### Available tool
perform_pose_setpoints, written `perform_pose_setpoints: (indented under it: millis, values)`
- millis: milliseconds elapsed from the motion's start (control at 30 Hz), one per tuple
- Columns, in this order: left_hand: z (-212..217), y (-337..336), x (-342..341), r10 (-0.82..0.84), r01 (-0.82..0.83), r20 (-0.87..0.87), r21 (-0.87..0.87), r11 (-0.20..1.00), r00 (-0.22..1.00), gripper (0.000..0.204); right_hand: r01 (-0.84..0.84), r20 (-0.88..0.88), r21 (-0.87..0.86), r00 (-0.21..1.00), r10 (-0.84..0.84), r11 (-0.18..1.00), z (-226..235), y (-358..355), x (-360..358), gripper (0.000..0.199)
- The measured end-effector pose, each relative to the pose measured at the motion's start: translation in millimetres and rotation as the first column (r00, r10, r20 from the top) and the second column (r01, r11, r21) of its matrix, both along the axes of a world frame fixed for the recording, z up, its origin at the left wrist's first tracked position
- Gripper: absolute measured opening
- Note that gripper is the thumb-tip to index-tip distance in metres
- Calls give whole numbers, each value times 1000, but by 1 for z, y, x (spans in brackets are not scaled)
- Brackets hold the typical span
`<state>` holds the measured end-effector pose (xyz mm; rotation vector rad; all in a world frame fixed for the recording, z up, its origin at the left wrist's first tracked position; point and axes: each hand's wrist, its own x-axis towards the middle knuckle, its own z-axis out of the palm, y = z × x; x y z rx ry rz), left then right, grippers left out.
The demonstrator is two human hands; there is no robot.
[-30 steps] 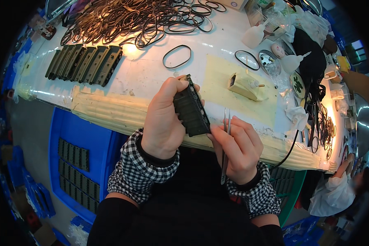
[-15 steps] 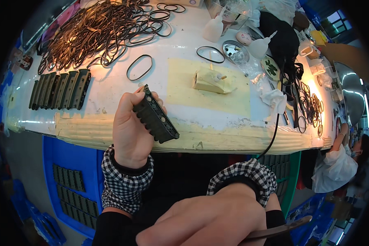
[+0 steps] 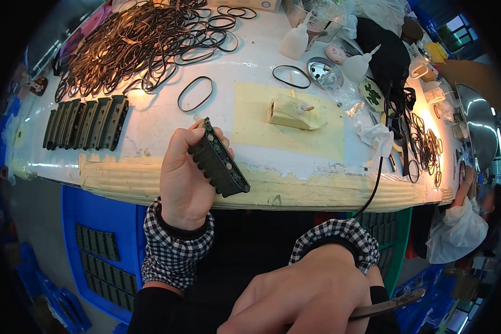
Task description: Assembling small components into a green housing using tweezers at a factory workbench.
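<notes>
My left hand (image 3: 185,178) grips a black ribbed plastic block (image 3: 218,160) with small round studs, held tilted just above the near edge of the white table (image 3: 156,119). My right hand (image 3: 303,298) is low and close to the camera, well below the table edge, closed around thin metal tweezers (image 3: 394,304) that point to the right. A pale yellow mat (image 3: 250,111) lies on the table beyond the block, with a small cream fixture (image 3: 292,113) on it.
A row of several black blocks (image 3: 86,122) lies at the left of the table. A heap of black rubber rings (image 3: 128,44) fills the far left; single rings (image 3: 195,93) lie nearer. Glue bottles (image 3: 295,40) and a metal dish (image 3: 324,72) stand behind. A blue crate (image 3: 97,250) of blocks sits below left. Another person (image 3: 456,228) is at right.
My right hand with the tweezers has dropped away from the block to below the table edge, near the camera. My left hand still holds the block, now alone.
</notes>
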<state>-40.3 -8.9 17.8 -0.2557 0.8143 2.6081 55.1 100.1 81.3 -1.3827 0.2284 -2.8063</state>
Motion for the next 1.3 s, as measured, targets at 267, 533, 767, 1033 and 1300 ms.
perform_pose_setpoints:
  millis: [267, 533, 767, 1033, 1300]
  values:
    - [1, 0, 1, -1, 1, 3, -3, 1000, 1000, 12, -100, 72, 118, 993, 92, 988, -4, 14, 10, 42]
    - [2, 0, 1, 3, -3, -7, -24, 1000, 1000, 12, -101, 83, 100, 992, 93, 990, -8, 12, 10, 43]
    - [-7, -3, -1, -18, 18, -13, 37, 999, 1000, 23, -89, -118, 325, 984, 133, 941, -11, 40, -18, 40]
    - [-15, -7, 1, -170, 219, -248, 185, 958, 954, 22, 613, -634, 747, 544, -549, -255, -11, 71, -18, 18]
    - [4, -2, 14, -128, -42, -459, -342, 939, 879, 25, 651, -757, 627, 378, -534, -428, -34, 62, -22, 16]
